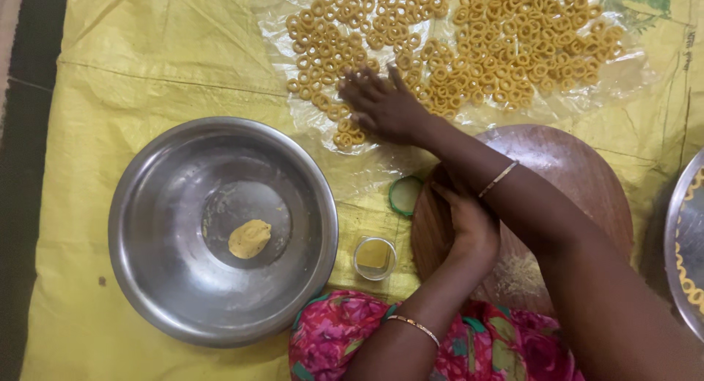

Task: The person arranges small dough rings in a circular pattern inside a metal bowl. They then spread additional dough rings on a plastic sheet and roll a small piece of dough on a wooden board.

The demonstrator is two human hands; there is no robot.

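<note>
Right hand [385, 106] flat, fingers [359, 80] spread on the near edge of the dough rings [469, 51] laid across the clear plastic sheet [308, 121], apparently placing one; left hand [469, 223] curled shut on the wooden board [572, 168], contents hidden; round rings, no long axis; likely next, careful release.

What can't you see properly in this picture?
- Head view: the right hand lies flat on the dough rings, hiding whatever is under its palm.
- The left hand rests on the wooden board; the right arm crosses above it, so its fingertips and anything under them are hidden.
- The metal plate is cut off by the right edge.
- The small cup holds something yellowish, too small to identify.
</note>
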